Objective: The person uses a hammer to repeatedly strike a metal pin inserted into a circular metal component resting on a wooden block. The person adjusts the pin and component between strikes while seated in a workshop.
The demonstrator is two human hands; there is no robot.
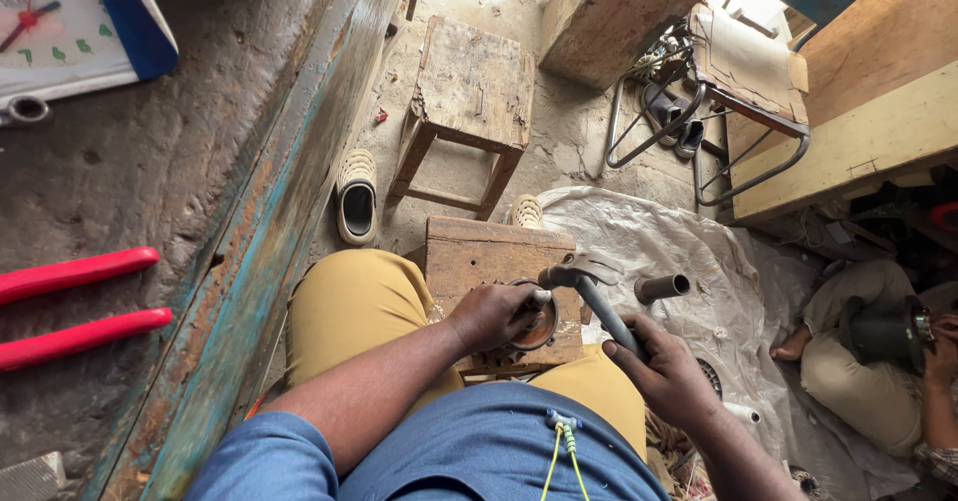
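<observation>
A round metal ring [534, 323] is pressed down on a small wooden block [499, 261] that stands between the knees of the seated person. The left hand [491, 313] is closed over the near-left side of the ring, with the fingers curled around its rim, so that the ring is pinned flat to the block's top. A hammer [589, 286] is gripped in the right hand [667, 373], which is wrapped fully around the lower part of the dark handle. The handle's long axis runs from the right hand, at the lower right, up and to the left, and the metal head is held just above the far edge of the ring, close to the left hand's fingertips. The ring thus lies up and to the left of the right hand, while the left hand is already upon it and is the nearer of the two.

A short metal pipe [662, 286] lies on a pale plastic sheet [699, 251] just to the right of the block. A wooden stool [469, 102] stands further off on the floor, with a sandal [356, 200] beside it. On the desk [150, 182] at the left, red-handled pliers [75, 306] and a clock [60, 22] are seen. Another person [878, 371] is seated at the far right.
</observation>
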